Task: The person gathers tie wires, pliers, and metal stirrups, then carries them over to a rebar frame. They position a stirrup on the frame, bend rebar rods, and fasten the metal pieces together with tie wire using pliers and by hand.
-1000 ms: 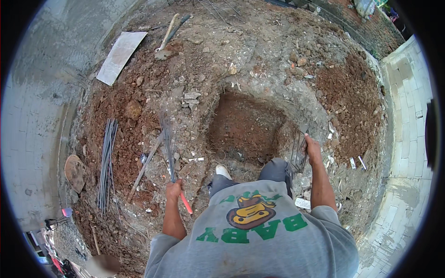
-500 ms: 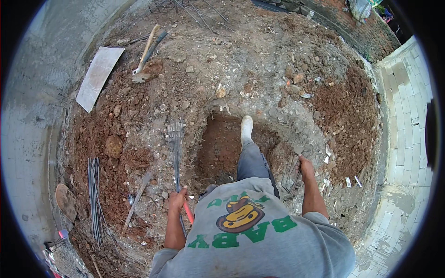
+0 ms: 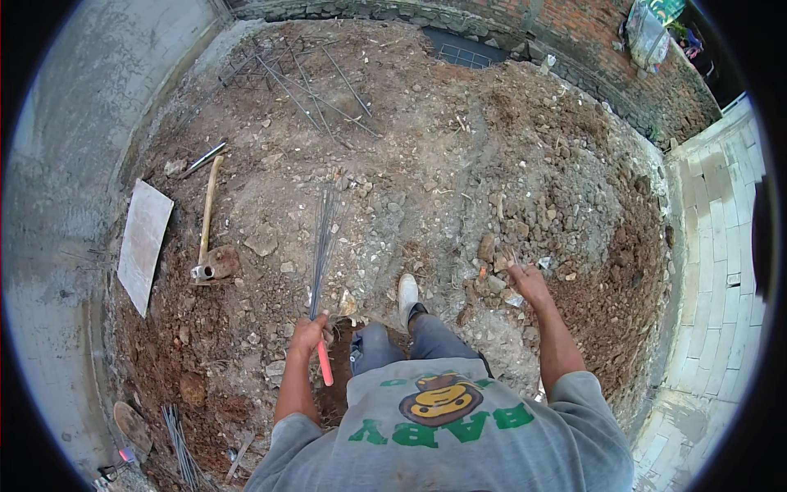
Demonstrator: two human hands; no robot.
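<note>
My left hand is closed around a bundle of thin grey wires, which fans out ahead of it. A red tool handle sticks out below the same hand; the rest of the tool is hidden. Out to the right, my right hand hangs over broken rubble with its fingers drawn together. Whatever lies between those fingers is too small to make out. My white boot stands on the ground at the far edge of a dug pit, mostly hidden by my body.
To the left lie a hoe with a wooden handle and a flat pale board. A tangle of steel rods sits far ahead. Loose stones cover the right side. Grey walls flank the plot; several rods lie lower left.
I have moved forward, so the pit now lies under my body and the hoe and board appear lower. The bent rods beside my right hand no longer show; the wires remain in my left hand.
</note>
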